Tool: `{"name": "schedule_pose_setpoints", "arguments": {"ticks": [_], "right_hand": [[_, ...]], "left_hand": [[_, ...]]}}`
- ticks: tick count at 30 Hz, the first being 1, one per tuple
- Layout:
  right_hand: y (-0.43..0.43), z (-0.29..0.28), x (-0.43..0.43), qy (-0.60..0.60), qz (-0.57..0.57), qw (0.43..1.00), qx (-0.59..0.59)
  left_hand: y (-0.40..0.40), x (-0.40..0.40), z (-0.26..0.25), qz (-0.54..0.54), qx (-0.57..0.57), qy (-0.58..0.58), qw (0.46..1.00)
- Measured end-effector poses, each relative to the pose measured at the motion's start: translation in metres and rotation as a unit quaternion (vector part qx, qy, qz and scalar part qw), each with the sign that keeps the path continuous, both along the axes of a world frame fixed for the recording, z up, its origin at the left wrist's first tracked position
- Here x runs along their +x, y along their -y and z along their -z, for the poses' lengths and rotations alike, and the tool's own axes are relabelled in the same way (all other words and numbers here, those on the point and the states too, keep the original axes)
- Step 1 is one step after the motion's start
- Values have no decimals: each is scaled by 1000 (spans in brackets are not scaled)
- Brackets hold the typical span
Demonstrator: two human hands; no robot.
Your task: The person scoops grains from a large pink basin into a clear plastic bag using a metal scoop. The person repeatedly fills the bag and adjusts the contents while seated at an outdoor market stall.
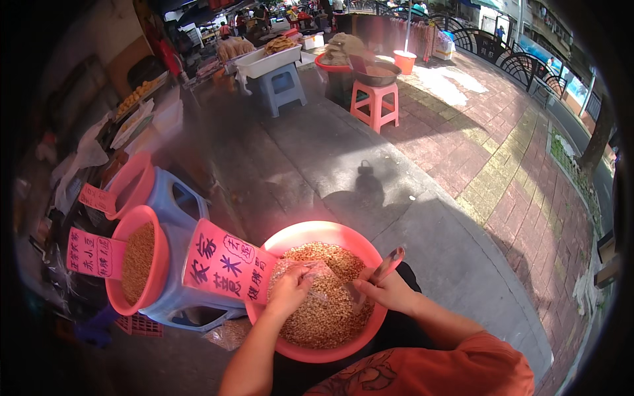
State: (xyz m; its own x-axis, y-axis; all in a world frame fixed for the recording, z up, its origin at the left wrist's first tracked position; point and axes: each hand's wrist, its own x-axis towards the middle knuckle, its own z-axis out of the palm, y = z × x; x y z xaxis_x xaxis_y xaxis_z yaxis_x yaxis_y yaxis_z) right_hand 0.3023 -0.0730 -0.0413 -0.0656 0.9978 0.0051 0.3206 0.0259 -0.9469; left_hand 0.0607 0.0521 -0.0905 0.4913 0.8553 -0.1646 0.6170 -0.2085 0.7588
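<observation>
A round pink plastic basin [319, 354] full of pale brown grain [322, 324] sits low in front of me, close to my lap. My left hand [291, 291] pinches a clear plastic bag [323, 278] over the basin's left half; how much grain the bag holds is hard to tell. On the right side, my right hand [385, 291] grips a scoop [389, 267] with its handle pointing up and its blade down at the grain. A pink card sign [223, 262] with handwriting stands at the basin's left rim, partly over it.
To the left, a pink basin of small reddish-brown beans [137, 262] and another pink basin [132, 185] rest by blue plastic stools [185, 277]. A filled bag [229, 332] lies on the ground. Ahead are a pink stool [375, 105] bearing a metal bowl [384, 74] and a blue stool [283, 86] under a white tub.
</observation>
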Motion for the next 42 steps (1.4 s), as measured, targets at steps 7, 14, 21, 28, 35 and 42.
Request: {"name": "schedule_pose_setpoints", "arguments": {"ticks": [7,14,21,28,35,42], "right_hand": [[-17,-2,-19,54,26,975,212],[-28,9,-34,176,-28,951,252],[-13,-23,-9,220,65,945,235],[-2,19,-11,289,-39,955,45],[-10,1,-6,-16,-8,999,-32],[-20,-1,-31,13,16,991,130]], "left_hand": [[-1,2,4,5,2,-4,1000],[1,5,-3,19,13,0,1000],[10,6,-20,11,63,-2,998],[12,16,-45,9,-7,-65,998],[8,8,-30,22,39,-51,998],[12,12,-37,32,50,-56,997]]}}
